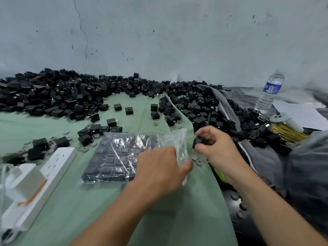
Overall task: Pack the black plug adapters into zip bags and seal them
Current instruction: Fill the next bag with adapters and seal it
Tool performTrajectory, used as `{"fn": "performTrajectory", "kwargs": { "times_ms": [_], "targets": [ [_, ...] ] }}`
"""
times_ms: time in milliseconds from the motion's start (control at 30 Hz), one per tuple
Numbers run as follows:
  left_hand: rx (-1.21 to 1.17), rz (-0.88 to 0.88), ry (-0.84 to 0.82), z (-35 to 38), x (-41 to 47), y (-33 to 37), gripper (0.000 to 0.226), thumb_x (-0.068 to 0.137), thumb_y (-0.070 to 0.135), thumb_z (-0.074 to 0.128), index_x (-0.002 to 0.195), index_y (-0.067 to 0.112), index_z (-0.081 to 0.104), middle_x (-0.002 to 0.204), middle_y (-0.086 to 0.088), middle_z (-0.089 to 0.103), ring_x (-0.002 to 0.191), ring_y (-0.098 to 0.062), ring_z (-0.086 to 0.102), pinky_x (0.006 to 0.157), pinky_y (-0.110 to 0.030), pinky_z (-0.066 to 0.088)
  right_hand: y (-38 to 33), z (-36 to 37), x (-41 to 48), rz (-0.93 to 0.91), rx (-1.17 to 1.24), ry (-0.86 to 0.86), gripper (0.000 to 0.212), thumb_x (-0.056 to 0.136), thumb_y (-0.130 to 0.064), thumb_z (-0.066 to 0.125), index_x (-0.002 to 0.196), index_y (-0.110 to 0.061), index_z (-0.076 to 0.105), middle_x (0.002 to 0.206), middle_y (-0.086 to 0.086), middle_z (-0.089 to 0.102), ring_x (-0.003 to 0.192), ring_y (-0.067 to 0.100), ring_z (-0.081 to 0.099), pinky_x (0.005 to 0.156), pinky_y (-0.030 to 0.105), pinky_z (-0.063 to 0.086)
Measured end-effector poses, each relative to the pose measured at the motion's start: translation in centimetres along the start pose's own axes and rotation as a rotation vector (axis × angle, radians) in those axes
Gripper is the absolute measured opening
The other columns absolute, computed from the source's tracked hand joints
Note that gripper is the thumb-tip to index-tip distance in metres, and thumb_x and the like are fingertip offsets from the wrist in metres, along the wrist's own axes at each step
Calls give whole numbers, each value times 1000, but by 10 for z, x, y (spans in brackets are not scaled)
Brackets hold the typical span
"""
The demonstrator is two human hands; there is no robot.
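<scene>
Black plug adapters [53, 96] heaped along our cracked grey wall [159, 32], power strip [53, 167] on the green cloth [124, 201], zip bag [115, 157] of adapters flat mid-cloth, our left hand [159, 167] on its open end, grip unclear, our right hand [213, 144] pinching one adapter [197, 142], water bottle [270, 91] far right

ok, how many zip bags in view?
1. The zip bag lies on the green cloth at centre, packed with black adapters; the left hand holds its open end. Others may be hidden.
</scene>
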State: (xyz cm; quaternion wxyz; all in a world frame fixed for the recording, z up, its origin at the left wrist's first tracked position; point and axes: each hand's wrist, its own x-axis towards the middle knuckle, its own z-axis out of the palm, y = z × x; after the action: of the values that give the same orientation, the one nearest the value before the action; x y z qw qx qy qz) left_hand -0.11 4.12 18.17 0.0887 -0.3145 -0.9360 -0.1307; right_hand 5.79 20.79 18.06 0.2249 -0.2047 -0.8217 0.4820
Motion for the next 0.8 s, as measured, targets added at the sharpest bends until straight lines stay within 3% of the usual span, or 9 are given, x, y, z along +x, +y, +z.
{"fn": "performTrajectory", "kwargs": {
  "times_ms": [100, 200, 367, 467, 567, 633, 700, 733, 800],
  "targets": [
    [4, -44, -57, 7, 1, 4, 38, 90, 54, 53, 74, 21, 63, 75, 3, 66, 69, -19, 63, 65, -33, 50, 5, 2, -21, 29, -15, -25, 26, 65, -20, 73, 87, -31, 65, 84, -10, 74, 81, 16, 71, 76, 43, 61],
    [-154, -109, -31, 9, 0, 2, 31, 86, 45, 60, 67, 20, 64, 65, 6, 63, 62, -14, 60, 58, -30, 48, 16, 6, -19, 17, -43, -55, 23, 72, -13, 77, 82, -30, 64, 82, -11, 74, 79, 12, 71, 80, 45, 59],
    [-409, -140, -39, 8, 2, -3, 23, 82, 37, 65, 64, 24, 67, 53, 8, 63, 52, -6, 59, 50, -26, 42, 20, 30, -17, -77, 28, -155, 20, 66, -19, 85, 72, -25, 67, 70, -12, 72, 56, 0, 54, 56, 18, 45],
    [-534, -88, -101, 3, 5, -8, 21, 82, 28, 65, 62, 22, 68, 52, 10, 65, 44, -3, 54, 47, -24, 44, 20, 42, -16, -84, 94, -258, 14, 60, -12, 70, 68, -23, 64, 62, -2, 67, 56, 10, 54, 54, 30, 45],
    [-646, -26, -204, -6, 6, -15, 23, 87, 21, 64, 65, 18, 70, 56, 2, 69, 41, -7, 53, 42, -21, 43, 21, 45, -13, -100, 63, -323, 23, 69, -6, 68, 68, -28, 65, 70, 4, 72, 63, 13, 60, 63, 36, 50],
    [-731, -12, -293, -14, 8, -26, 25, 92, 21, 65, 69, 16, 72, 61, -2, 72, 44, -10, 54, 44, -22, 44, 22, 44, -11, -109, 59, -392, 22, 79, 1, 69, 80, -21, 71, 83, 7, 76, 75, 21, 68, 73, 41, 55],
    [-699, -31, -292, -21, 13, -41, 28, 96, 24, 65, 70, 15, 73, 63, -1, 73, 47, -13, 57, 48, -27, 47, 21, 42, -8, -95, 47, -491, 15, 85, 5, 67, 91, -8, 73, 92, 14, 77, 84, 27, 72, 80, 46, 57],
    [-594, -47, -243, -22, 16, -51, 31, 96, 27, 65, 68, 17, 73, 62, 2, 72, 46, -11, 57, 48, -27, 47, 21, 40, -7, -78, 55, -544, 15, 86, 6, 65, 91, -6, 73, 90, 14, 77, 79, 23, 71, 75, 43, 56],
    [-340, -87, -151, -23, 19, -67, 30, 95, 29, 66, 67, 24, 72, 59, 10, 70, 43, -4, 58, 44, -19, 43, 19, 35, -7, -44, 78, -655, 22, 86, 9, 61, 83, -9, 74, 79, 8, 76, 67, 11, 64, 63, 23, 51]
  ]
}}
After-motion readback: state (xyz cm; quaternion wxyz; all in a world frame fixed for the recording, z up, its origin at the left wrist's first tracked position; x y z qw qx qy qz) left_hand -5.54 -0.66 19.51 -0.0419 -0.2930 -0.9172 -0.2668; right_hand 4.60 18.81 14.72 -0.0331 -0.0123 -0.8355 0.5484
